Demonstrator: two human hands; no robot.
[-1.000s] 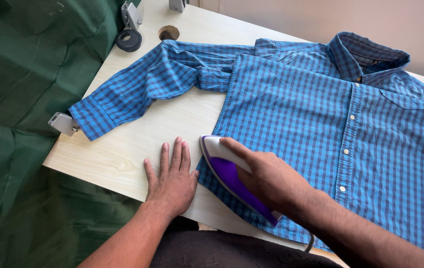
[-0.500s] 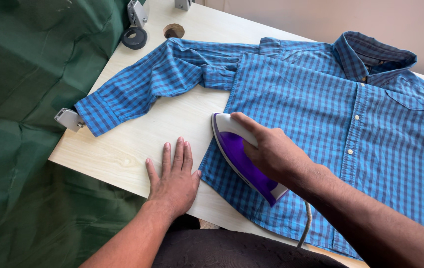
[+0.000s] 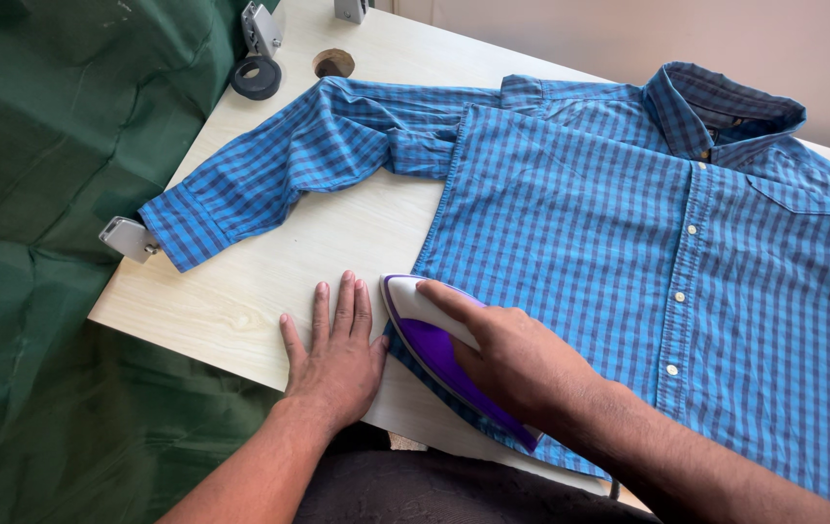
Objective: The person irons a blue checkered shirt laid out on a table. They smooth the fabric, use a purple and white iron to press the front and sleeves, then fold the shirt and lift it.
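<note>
Purple iron (image 3: 439, 354) is gripped by the right hand (image 3: 517, 359) on the checked shirt (image 3: 629, 262). Left hand (image 3: 337, 354) is laid flat, fingers spread, on the surface (image 3: 240, 301).

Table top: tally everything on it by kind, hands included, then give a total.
Checked blue shirt: 1
Purple and white iron: 1
Hands: 2, left hand flat on the table, right hand gripping the iron
Black ring: 1
Metal clamps: 3
Total: 8

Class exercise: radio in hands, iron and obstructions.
Right hand grips purple iron on blue checked shirt. Left hand flat on table. Nothing obstructing.
</note>
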